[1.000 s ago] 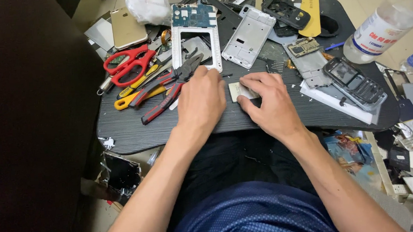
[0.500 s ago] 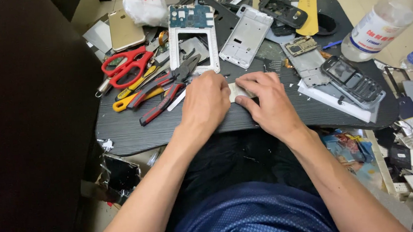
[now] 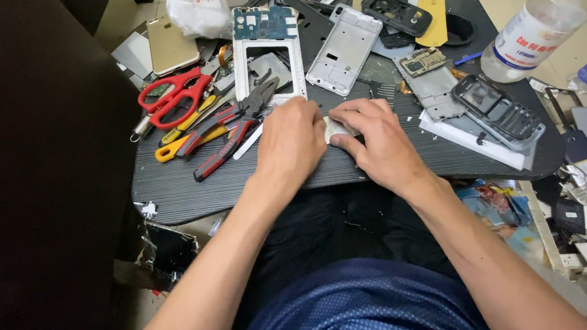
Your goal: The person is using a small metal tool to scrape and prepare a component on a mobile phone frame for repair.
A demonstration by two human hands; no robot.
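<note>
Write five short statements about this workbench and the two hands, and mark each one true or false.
1. Both hands, the left hand and the right hand, meet on a small pale part on the dark tray table. True.
2. The red-handled scissors lie to the right of the hands. False: they lie to the left.
3. The red-and-black pliers are held in the left hand. False: they lie on the table beside it.
4. A clear plastic bottle lies at the table's far right edge. True.
5. A gold phone lies at the far left, above the scissors. True.
</note>
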